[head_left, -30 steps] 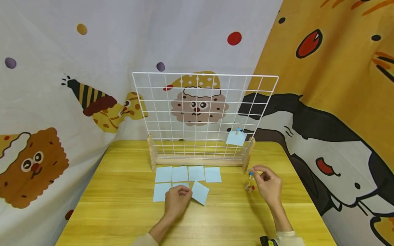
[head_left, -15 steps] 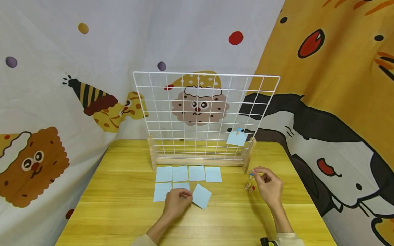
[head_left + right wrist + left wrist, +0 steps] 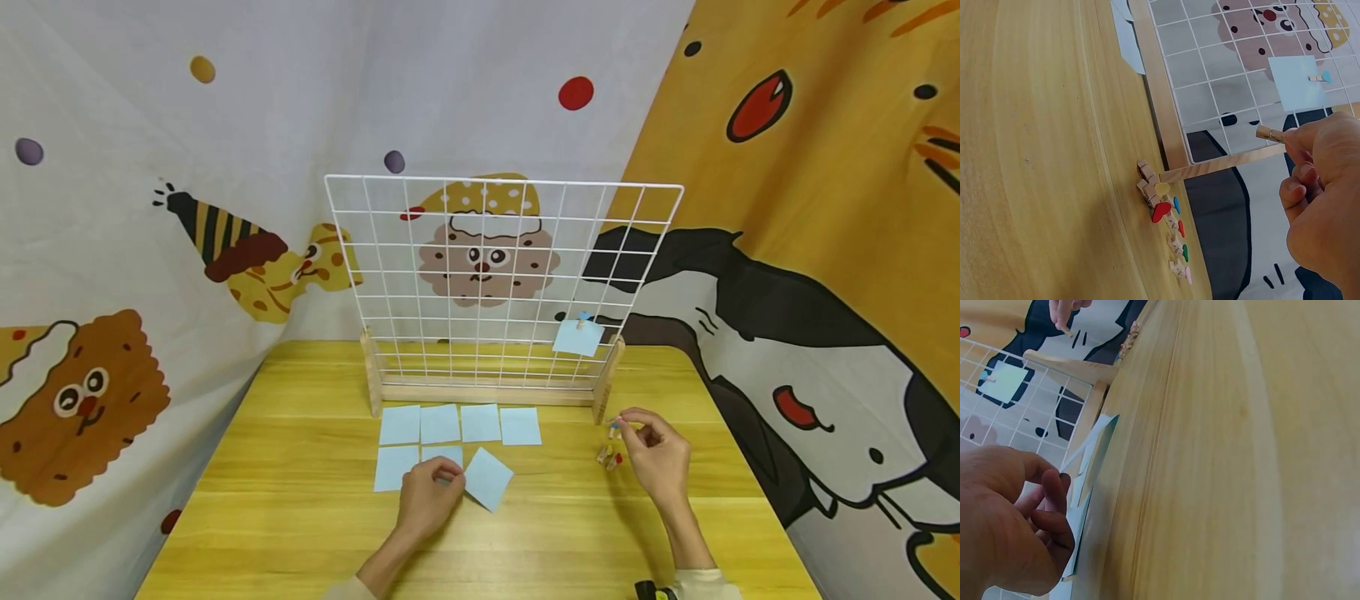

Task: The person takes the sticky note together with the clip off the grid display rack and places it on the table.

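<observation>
My left hand (image 3: pixel 429 498) pinches one corner of a light blue paper square (image 3: pixel 489 480) between thumb and fingers; in the left wrist view the sheet stands at a slant above the others. Several more blue squares (image 3: pixel 441 424) lie in two rows in front of the rack, one partly covered by this hand. Over on the right, my right hand (image 3: pixel 658 454) holds a small wooden clothespin (image 3: pixel 1270 134) between thumb and forefinger, its far end covered by the fingers. Below that hand, more small clothespins (image 3: pixel 1159 199) with coloured heart tops lie on the table.
A white wire grid (image 3: pixel 483 250) stands upright in a wooden base (image 3: pixel 487 392) at the back of the table. One blue square (image 3: pixel 578 337) hangs low on its right side from a blue-topped clothespin (image 3: pixel 1320 78). Behind is a printed curtain (image 3: pixel 262 108).
The paper square in my left hand has turned a little and come slightly nearer to me. My right hand stays almost in place, with the clothespin still held.
</observation>
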The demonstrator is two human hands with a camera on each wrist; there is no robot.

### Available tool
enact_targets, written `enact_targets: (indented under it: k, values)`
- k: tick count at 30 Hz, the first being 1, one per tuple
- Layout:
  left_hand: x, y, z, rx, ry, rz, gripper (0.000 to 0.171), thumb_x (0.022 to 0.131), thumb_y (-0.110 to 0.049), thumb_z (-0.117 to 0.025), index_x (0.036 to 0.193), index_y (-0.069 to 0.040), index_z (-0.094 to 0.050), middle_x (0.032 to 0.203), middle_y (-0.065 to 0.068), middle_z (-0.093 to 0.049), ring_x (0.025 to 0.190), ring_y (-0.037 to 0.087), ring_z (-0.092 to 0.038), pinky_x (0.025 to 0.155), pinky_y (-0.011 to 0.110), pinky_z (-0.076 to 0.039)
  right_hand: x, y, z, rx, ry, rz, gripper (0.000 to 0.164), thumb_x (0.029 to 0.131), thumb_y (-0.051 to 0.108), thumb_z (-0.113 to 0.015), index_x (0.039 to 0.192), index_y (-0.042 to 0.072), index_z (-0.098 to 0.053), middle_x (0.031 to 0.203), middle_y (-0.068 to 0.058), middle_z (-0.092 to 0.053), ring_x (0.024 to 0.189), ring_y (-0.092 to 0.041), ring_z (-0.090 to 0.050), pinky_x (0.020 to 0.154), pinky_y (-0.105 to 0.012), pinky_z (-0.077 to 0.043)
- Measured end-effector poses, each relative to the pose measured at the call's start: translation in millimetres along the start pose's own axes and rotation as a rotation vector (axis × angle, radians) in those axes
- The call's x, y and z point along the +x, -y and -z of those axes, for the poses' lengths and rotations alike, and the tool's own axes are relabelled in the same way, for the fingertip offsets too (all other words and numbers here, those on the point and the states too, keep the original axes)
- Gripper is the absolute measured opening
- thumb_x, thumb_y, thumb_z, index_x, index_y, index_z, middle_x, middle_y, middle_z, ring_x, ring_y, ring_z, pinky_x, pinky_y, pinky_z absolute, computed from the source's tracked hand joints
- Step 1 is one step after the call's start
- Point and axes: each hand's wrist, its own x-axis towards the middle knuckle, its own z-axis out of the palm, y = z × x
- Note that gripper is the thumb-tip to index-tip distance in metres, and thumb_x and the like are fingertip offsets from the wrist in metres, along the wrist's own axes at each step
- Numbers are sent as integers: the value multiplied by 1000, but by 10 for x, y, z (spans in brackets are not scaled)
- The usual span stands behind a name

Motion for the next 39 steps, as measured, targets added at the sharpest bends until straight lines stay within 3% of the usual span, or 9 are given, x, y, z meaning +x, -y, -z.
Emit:
enact_targets:
  k: [10,17,25,33,39]
  values:
    - [8,22,-10,-58,13,-1,19,91,-2,-77,93,-18,-87,89,-4,-84,77,3,-72,73,19,-55,-13,1,-1,-3,-2,13,21,89,-13,-87,100,5,-87,96,-21,-82,51,-6,-42,44,-17,-30]
    - [5,26,12,-98,51,13,18,93,-1,-76,96,-14,-88,96,3,-87,69,1,-68,67,17,-54,-15,31,-17,-22,-9,-5,19,90,-14,-86,100,2,-86,97,-21,-82,50,-6,-41,45,-17,-30]
    - [-30,30,50,-103,110,44,18,87,-2,-82,100,-11,-90,96,5,-88,61,-2,-62,60,17,-52,-11,16,-16,-22,-7,-14,20,89,-15,-86,100,2,-86,94,-22,-81,51,-6,-41,45,-17,-31]
    - [-49,70,35,-65,126,-67,15,86,1,-89,99,-7,-88,95,11,-88,65,-2,-67,63,17,-56,-24,-7,58,-7,16,-12,20,91,-10,-88,101,8,-87,97,-19,-82,51,-3,-42,44,-18,-31]
    - [-28,107,19,-59,148,-75,13,86,-2,-93,96,-7,-87,91,6,-87,71,2,-72,67,18,-58,-49,-38,83,-3,6,-23,18,91,-10,-88,101,5,-87,100,-21,-83,51,-5,-42,44,-18,-30]
